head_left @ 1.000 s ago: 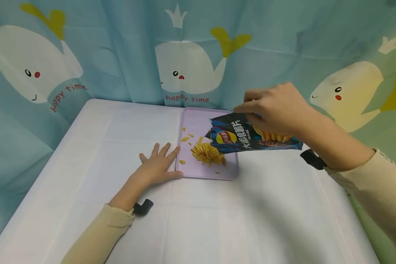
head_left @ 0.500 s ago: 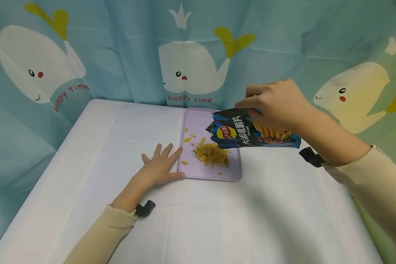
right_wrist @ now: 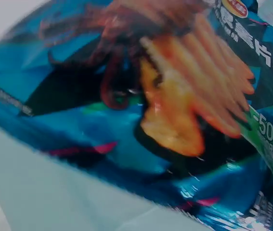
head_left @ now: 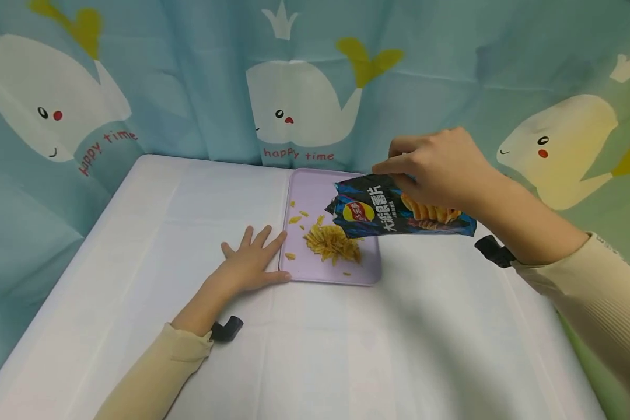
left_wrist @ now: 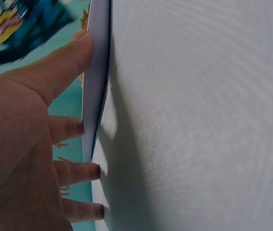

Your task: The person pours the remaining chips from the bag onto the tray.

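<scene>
1. The white-clothed table (head_left: 315, 350) is filling the room's middle, with a whale-print curtain (head_left: 189, 76) hanging behind.
2. The lilac tray (head_left: 315, 186) is sitting far of centre, carrying a pile of chips (head_left: 332, 243).
3. The chip bag (head_left: 394, 211) is hanging tilted above the tray's right side, mouth pointing down-left. It looks light, crinkly and slippery, its contents brittle; gripping the upper edge seems wisest.
4. The right hand (head_left: 441, 169) is pinching the bag's top.
5. The left hand (head_left: 252, 262) is lying spread flat, fingertips pressing the tray's left rim.
</scene>
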Available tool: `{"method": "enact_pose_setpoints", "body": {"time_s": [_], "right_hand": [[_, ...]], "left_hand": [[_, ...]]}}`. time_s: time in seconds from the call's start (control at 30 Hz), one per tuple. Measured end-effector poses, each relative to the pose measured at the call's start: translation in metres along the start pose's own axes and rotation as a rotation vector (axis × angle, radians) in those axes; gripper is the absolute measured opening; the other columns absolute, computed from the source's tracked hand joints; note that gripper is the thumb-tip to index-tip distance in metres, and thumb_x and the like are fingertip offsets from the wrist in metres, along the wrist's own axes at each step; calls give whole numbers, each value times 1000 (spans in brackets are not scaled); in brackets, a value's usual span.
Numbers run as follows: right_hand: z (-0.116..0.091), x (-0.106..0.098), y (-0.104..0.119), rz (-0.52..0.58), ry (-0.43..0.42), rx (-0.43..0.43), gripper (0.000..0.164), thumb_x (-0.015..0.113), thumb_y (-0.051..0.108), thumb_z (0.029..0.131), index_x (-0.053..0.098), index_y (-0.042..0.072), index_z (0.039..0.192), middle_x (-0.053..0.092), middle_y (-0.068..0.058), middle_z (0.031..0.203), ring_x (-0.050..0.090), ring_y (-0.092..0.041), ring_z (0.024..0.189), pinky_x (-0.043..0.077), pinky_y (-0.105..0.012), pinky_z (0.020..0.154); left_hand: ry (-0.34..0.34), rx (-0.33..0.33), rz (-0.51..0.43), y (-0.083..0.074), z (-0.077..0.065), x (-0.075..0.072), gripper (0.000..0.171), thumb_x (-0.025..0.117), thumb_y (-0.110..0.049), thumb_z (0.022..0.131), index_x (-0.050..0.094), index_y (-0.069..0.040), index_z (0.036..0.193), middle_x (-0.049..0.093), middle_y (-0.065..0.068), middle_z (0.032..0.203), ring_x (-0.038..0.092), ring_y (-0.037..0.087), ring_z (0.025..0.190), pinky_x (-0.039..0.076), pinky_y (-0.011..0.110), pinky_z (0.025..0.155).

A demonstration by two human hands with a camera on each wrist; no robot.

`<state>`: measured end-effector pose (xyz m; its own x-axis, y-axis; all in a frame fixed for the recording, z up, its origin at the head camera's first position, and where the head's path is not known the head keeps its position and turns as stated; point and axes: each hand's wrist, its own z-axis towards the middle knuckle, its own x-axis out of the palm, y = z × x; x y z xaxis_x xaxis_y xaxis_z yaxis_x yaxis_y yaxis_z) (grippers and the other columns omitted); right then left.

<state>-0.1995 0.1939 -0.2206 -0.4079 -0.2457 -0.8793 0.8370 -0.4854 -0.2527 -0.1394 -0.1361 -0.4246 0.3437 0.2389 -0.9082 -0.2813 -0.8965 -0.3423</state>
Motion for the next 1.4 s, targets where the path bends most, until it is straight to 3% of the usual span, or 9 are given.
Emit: {"method": "enact_pose_setpoints", "body": {"time_s": [0.23,0.4,0.6,0.67,0.77,0.9,1.03,1.2,1.4], "right_hand": [[-2,-6,-3,-27,-32,33,28,63,4,86,82,19,100,66,2,78,41,-14,40,21,-29,38],[-27,-8,-12,11,-78,183,24,68,6,86,81,19,102,67,1,78,39,-10,45,21,-29,41],[-84,12,-19,257,-155,537,24,69,4,88,79,14,108,70,2,86,48,4,63,35,-16,53],[-107,23,-16,373,-210,684,23,70,4,89,79,10,109,70,6,89,53,7,67,37,-13,53],[-140,41,-8,547,-307,919,23,69,5,91,76,4,113,67,14,91,53,2,61,34,-17,45],[-170,67,3,779,-494,1227,24,69,5,92,74,1,116,69,15,95,55,-3,68,39,-16,51],[-184,90,12,972,-704,1471,24,71,6,91,75,4,114,71,10,98,58,-7,90,47,-14,68],[-197,108,18,1042,-792,1672,25,73,11,91,76,11,115,69,10,97,56,-7,96,47,-13,73],[-209,124,17,998,-786,1810,28,71,15,93,74,15,121,65,12,98,52,-4,101,42,-11,78]], "left_hand": [[-13,-2,-4,0,-1,-1,94,63,-64,88,22,-22,161,15,20,165,4,55,148,10,89,94],[-9,-1,-7,-2,-1,-3,94,64,-63,88,21,-22,161,15,20,165,3,55,148,10,89,94],[-1,-2,-2,-5,1,-1,94,63,-63,88,21,-22,161,15,20,165,4,55,148,10,89,94],[2,5,-5,-6,1,1,94,64,-63,88,22,-22,161,15,20,165,4,55,148,10,89,94],[12,10,-8,-7,1,3,94,64,-64,87,22,-22,161,15,20,165,3,55,148,9,89,94],[19,-8,-4,-9,0,4,95,64,-64,86,22,-22,161,16,19,165,3,54,148,10,89,94],[15,-22,-3,-7,-2,4,95,64,-64,86,22,-23,161,16,19,165,4,54,148,10,89,94],[10,-23,-10,-4,-3,4,94,65,-63,87,22,-23,161,16,20,165,4,55,148,9,89,94],[1,-27,-5,-4,-3,1,94,65,-63,87,22,-22,161,16,20,165,4,54,148,10,89,94]]}}
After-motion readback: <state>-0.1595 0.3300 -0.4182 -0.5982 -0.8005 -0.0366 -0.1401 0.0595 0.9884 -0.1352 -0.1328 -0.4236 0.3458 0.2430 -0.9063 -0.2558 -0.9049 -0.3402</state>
